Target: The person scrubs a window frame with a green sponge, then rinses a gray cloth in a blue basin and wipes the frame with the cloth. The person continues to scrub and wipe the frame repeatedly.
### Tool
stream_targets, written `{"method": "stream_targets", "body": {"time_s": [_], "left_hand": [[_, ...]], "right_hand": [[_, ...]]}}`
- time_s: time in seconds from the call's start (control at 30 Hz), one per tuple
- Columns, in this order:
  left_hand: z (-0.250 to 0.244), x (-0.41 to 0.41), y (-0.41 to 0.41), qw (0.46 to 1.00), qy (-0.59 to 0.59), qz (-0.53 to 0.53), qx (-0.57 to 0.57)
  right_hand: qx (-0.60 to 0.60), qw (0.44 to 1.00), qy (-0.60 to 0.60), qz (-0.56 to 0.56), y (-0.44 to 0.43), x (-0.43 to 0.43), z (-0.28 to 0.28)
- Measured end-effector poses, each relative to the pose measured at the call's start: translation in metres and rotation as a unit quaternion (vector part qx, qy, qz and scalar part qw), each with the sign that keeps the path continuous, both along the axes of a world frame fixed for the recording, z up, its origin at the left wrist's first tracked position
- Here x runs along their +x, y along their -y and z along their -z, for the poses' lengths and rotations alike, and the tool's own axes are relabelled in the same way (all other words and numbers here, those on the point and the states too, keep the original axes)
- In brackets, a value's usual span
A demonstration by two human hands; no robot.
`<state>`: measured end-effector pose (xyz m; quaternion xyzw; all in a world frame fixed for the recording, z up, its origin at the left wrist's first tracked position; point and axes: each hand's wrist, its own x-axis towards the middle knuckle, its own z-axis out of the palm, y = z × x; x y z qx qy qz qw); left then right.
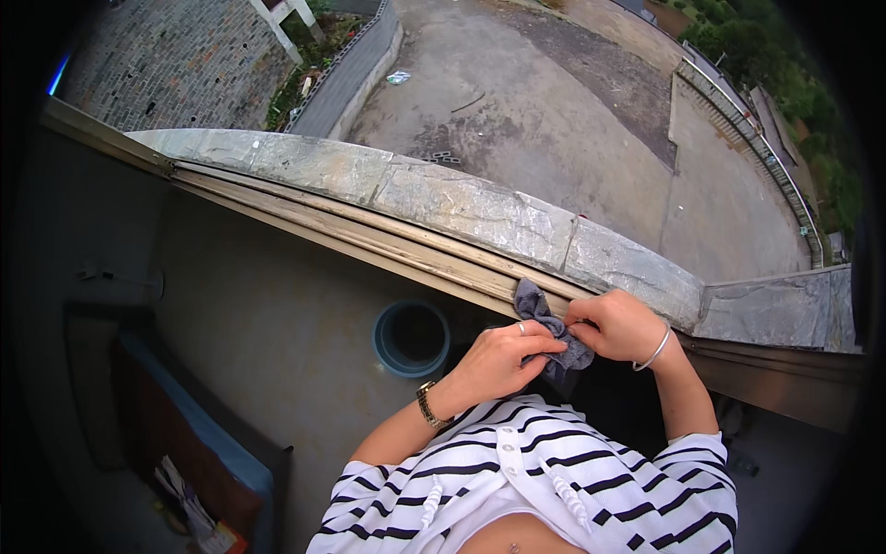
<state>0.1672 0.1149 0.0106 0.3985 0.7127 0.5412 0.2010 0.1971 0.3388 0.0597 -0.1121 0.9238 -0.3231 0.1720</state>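
A crumpled grey cloth (pixel 531 299) is gripped between my two hands over the inner edge of a window frame's sliding track (pixel 346 228). My left hand (pixel 509 356), with a ring and a wristwatch, pinches the cloth's near side. On its right side, the fingers of my right hand (pixel 619 325) hold it too; a silver bangle circles that wrist. One end of the cloth lies on the track, while the rest hangs below my fingers. Dark dirt lines show along the grooves of the track.
A blue plastic bucket (pixel 412 339) stands on the floor below, left of my hands. Beyond the track runs a grey stone ledge (pixel 471 197), with a concrete yard (pixel 554 124) far below. At lower left is a blue-edged piece of furniture (pixel 201 415) with papers (pixel 183 495).
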Motion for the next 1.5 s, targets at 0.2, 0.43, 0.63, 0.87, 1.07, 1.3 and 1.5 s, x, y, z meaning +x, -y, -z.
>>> {"method": "stream_targets", "body": {"time_s": [0.2,0.43,0.63,0.87,1.07,1.3,1.5], "left_hand": [[0.000,-0.003,0.035,0.986,-0.017,-0.162,-0.042],[-0.023,-0.048,0.087,0.924,-0.136,-0.350,-0.065],[-0.029,-0.097,0.120,0.895,-0.177,-0.401,-0.082],[-0.010,-0.127,0.158,0.907,-0.119,-0.400,-0.057],[0.000,-0.175,0.203,0.848,-0.203,-0.480,-0.095],[-0.006,-0.206,0.234,0.836,-0.204,-0.494,-0.121],[-0.011,-0.147,0.177,0.922,-0.102,-0.370,-0.061]], "right_hand": [[0.041,0.990,-0.128,-0.048,0.051,-0.028,0.022],[-0.056,0.967,-0.246,-0.013,0.132,-0.093,0.054],[-0.107,0.957,-0.269,0.001,0.181,-0.157,0.062],[-0.124,0.972,-0.195,-0.039,0.210,-0.200,0.067],[-0.097,0.966,-0.231,-0.057,0.280,-0.265,0.072],[-0.077,0.954,-0.258,-0.135,0.318,-0.318,0.078],[0.016,0.968,-0.176,-0.178,0.214,-0.228,0.038]]}}
